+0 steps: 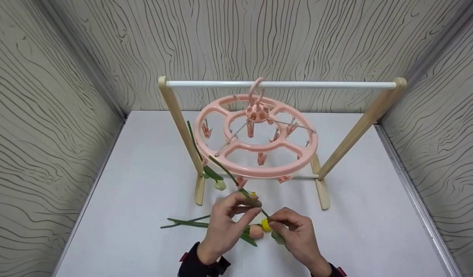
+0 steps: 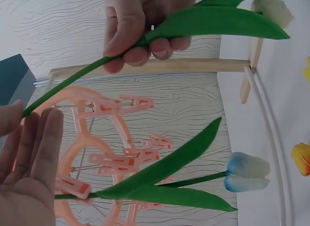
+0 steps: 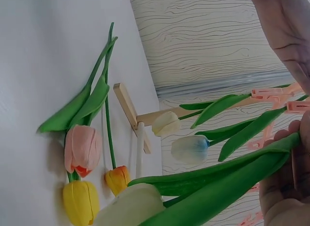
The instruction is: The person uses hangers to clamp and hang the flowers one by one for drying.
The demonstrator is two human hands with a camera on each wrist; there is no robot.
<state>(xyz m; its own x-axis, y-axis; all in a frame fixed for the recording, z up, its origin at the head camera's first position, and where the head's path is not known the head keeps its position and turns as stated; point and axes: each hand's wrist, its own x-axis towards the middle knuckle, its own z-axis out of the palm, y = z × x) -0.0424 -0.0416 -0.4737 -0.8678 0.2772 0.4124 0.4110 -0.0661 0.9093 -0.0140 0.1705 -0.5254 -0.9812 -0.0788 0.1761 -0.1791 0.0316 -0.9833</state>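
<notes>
A white artificial tulip [image 3: 135, 206] with long green leaves is stretched between both hands. Toward the bare end of its stem, my left hand [image 1: 230, 221] pinches it between thumb and fingers. My right hand [image 1: 298, 234] grips the stem at the base of the leaves, as the left wrist view shows. Just beyond the left hand, a blue-and-white tulip [image 2: 247, 171] hangs from a pink clip [image 2: 72, 186]. Another white tulip [image 1: 220, 185] hangs farther left. The clips belong to a round pink hanger [image 1: 255, 171]. In the head view, the held bloom is mostly hidden by the right hand.
The hanger hooks over a white rail [image 1: 328, 84] on a wooden stand [image 1: 342, 144]. Below the hands, a pink tulip [image 3: 83, 149], a yellow tulip [image 3: 80, 202] and an orange-yellow tulip [image 3: 117, 180] lie on the white table [image 1: 144, 173]. Patterned panels surround the table.
</notes>
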